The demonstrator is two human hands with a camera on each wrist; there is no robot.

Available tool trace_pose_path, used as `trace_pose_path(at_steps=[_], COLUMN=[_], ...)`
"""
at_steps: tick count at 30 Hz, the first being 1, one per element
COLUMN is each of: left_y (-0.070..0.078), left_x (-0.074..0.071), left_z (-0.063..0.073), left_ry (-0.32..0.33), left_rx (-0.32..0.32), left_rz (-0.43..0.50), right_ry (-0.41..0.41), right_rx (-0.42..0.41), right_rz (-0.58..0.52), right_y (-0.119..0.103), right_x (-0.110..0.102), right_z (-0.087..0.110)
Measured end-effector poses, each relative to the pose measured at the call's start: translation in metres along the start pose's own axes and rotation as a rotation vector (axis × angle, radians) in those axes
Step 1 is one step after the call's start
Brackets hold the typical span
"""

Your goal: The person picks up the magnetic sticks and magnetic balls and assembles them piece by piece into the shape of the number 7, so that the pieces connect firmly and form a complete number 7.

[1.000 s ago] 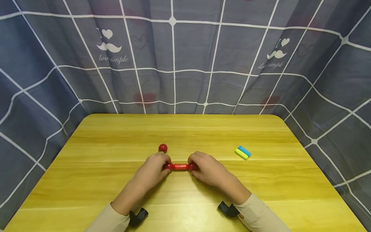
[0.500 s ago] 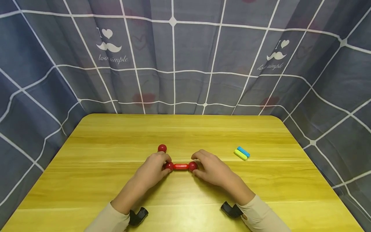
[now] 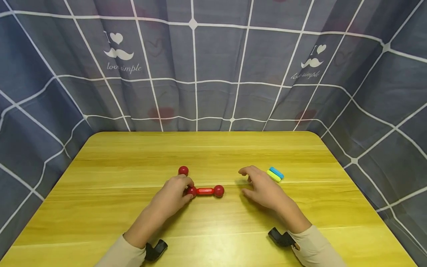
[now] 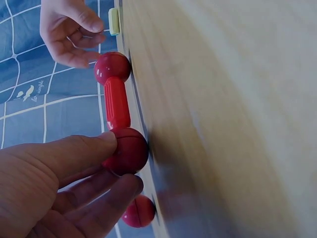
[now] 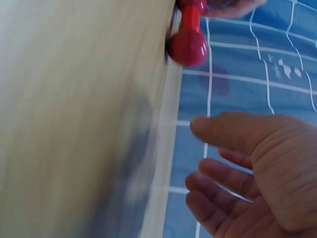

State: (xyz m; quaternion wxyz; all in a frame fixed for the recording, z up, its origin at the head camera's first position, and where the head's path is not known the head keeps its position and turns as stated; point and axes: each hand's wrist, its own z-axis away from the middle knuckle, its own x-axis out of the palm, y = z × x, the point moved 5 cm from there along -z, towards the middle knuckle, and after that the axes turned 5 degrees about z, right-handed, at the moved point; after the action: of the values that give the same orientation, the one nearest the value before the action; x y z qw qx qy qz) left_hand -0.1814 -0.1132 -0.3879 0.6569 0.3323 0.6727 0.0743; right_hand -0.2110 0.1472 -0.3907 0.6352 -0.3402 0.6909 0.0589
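A red ribbed plastic-looking rod with glossy dark-red ball ends (image 3: 205,191) lies on the yellow wood-grain table (image 3: 213,230). The left hand (image 3: 171,196) pinches its left ball (image 4: 128,156); the right hand (image 3: 267,190), farther right, holds nothing. Probably it is light, stiff; the ribbed middle (image 4: 117,101) should slip less.

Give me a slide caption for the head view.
Left hand pinching one ball on a red bar; empty right hand near yellow stick and blue stick.

ribbed red bar (image 3: 205,191), dark-red ball (image 3: 218,191) at each end, level, held in left grip (image 3: 171,196)
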Motion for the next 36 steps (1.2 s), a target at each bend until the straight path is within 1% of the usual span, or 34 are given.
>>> trace_pose_path(at_steps=[6,9,14,19,22,28,36], left_y=[0.0,0.001,0.001,0.002,0.002,0.001,0.001], left_x=[-0.001,-0.001,-0.001,-0.001,0.0,0.0,-0.001], left_z=[0.001,0.001,-0.001,-0.006,-0.008,-0.009,-0.009], left_ry=[0.002,0.001,0.003,0.003,0.006,0.014,0.009], left_rx=[-0.001,-0.003,-0.004,0.014,0.021,0.023,0.023], left_rz=[-0.001,-0.003,-0.023,-0.04,-0.039,-0.031,-0.038], right_ry=[0.095,0.116,0.137,0.115,0.095,0.062,0.038], right_rx=[0.056,0.086,0.148,0.221,0.249,0.274,0.286], right_rz=[0.086,0.135,0.178,0.191,0.199,0.217,0.197], right_y=[0.025,0.037,0.053,0.061,0.063,0.065,0.064], right_x=[-0.015,-0.019,-0.026,-0.03,-0.029,-0.026,-0.022], right_z=[0.005,0.007,0.013,0.017,0.018,0.019,0.019])
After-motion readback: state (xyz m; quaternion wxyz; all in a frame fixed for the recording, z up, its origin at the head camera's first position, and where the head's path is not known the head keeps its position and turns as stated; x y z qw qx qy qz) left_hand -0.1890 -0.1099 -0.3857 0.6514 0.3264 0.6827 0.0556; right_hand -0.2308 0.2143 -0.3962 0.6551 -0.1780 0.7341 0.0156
